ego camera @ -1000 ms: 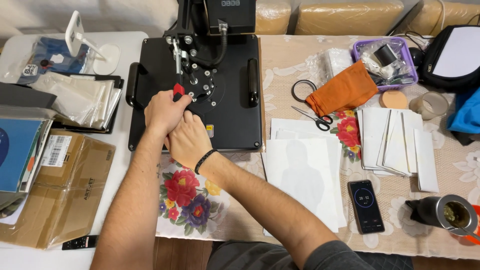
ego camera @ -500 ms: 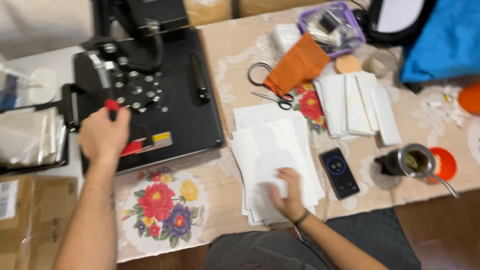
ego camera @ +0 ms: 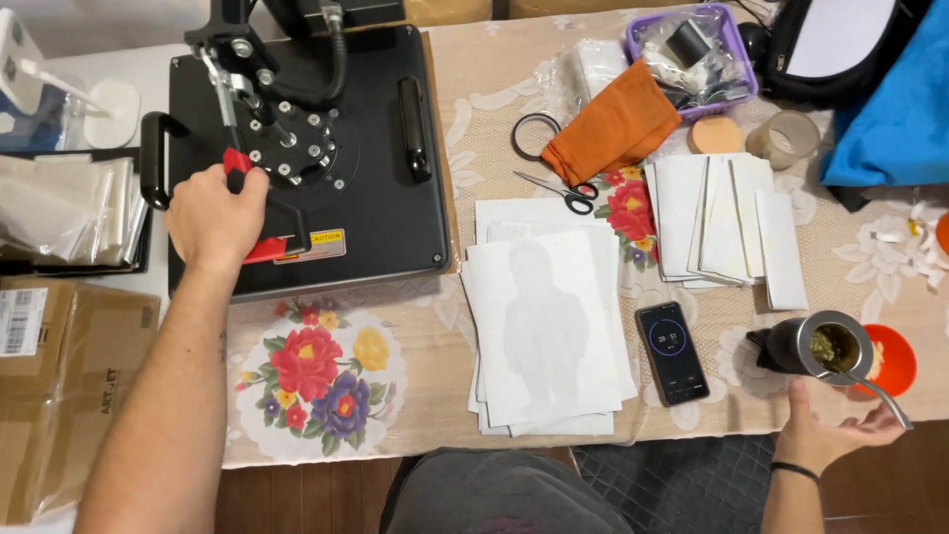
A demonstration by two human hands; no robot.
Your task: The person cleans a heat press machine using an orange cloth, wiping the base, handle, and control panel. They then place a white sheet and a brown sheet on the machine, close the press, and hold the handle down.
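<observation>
At table's left sits my heat press [ego camera: 376, 198], heavy, rigid; left hand [ego camera: 213, 220] closed around its red-tipped handle [ego camera: 237, 161], the proper hold. Right hand [ego camera: 835, 430] half-open beside the metal cup [ego camera: 816, 346], gripping nothing.

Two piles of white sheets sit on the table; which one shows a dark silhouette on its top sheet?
The white paper stack nearest the person, left of the black smartphone. The fanned white sheets farther back, beside the scissors, look blank.
</observation>
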